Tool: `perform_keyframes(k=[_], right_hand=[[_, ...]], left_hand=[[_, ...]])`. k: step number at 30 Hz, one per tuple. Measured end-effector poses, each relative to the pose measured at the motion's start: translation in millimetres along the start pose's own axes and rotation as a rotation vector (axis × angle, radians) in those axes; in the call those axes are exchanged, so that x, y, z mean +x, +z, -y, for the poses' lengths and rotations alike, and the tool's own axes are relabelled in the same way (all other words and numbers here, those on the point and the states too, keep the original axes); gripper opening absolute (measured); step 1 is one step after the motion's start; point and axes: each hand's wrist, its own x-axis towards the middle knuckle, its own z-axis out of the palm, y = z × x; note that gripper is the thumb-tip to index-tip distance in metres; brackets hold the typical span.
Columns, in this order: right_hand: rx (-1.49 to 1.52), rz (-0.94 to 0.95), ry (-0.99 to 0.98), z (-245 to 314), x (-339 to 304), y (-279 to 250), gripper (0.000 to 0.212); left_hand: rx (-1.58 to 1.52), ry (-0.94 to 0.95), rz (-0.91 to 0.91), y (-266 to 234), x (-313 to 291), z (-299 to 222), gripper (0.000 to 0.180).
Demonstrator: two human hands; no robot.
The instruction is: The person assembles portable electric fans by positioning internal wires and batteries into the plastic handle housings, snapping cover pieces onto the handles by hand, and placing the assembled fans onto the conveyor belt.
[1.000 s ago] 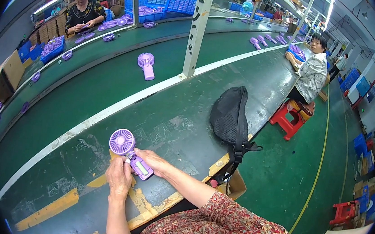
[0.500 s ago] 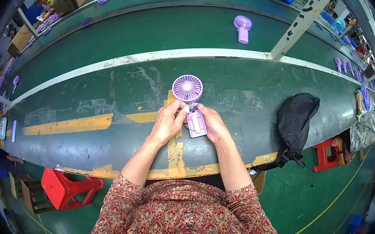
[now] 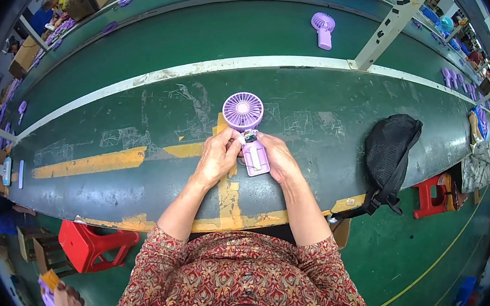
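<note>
A purple handheld fan (image 3: 243,111) lies on the dark green table in front of me, its round grille pointing away and its handle towards me. At the neck the handle is open, and a small circuit board (image 3: 250,134) shows there. My left hand (image 3: 219,155) is closed, thumb and fingertips pinched at the left of this opening; any tiny part between them is too small to make out. My right hand (image 3: 278,158) grips the handle's right side, its fingers partly hidden behind it.
Beyond a white rail (image 3: 218,65), a second purple fan (image 3: 324,32) lies on the green belt, near a metal post (image 3: 389,31). A black mesh bag (image 3: 391,152) rests at right. Red stools (image 3: 94,247) stand below the table. Another person's hand (image 3: 67,300) shows at lower left.
My hands keep the same hold at the fan's neck, and the whole view has shifted slightly. Another person's hand with a purple and orange thing has come in at lower left.
</note>
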Motion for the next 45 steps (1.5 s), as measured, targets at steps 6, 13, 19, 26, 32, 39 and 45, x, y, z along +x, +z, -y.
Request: perform_keyframes(k=[6,13,19,26,32,39,45], right_hand=[[0.018,0.015,-0.004,-1.1,1.4,-1.6,0.029],[-0.028,0.002,0.001,1.5,-1.3,1.6,0.028],[-0.054,-0.025,-0.006,1.0,-1.8,1.0,0.028],[-0.101,0.138,-0.032,2.9,-8.0,-2.7,0.027],[-0.142,0.173,-0.1,0.2,-9.2,-0.6,0.03],[-0.156,0.155,-0.124,0.8,-12.4,1.3,0.031],[-0.205,0.164,-0.153,4.7,-13.6,4.4,0.031]], left_hand=[[0.109,0.082,-0.031,0.8,0.8,2.7,0.009],[0.227,0.13,-0.041,1.5,-0.1,0.7,0.006],[0.26,0.305,-0.094,6.7,-1.9,-8.0,0.021],[0.482,0.481,-0.071,6.1,-4.5,-6.1,0.032],[0.523,0.517,-0.044,4.9,-2.8,-6.4,0.033],[0.59,0.606,0.039,3.9,3.9,-12.0,0.029],[0.584,0.563,0.049,1.7,2.2,-11.3,0.027]])
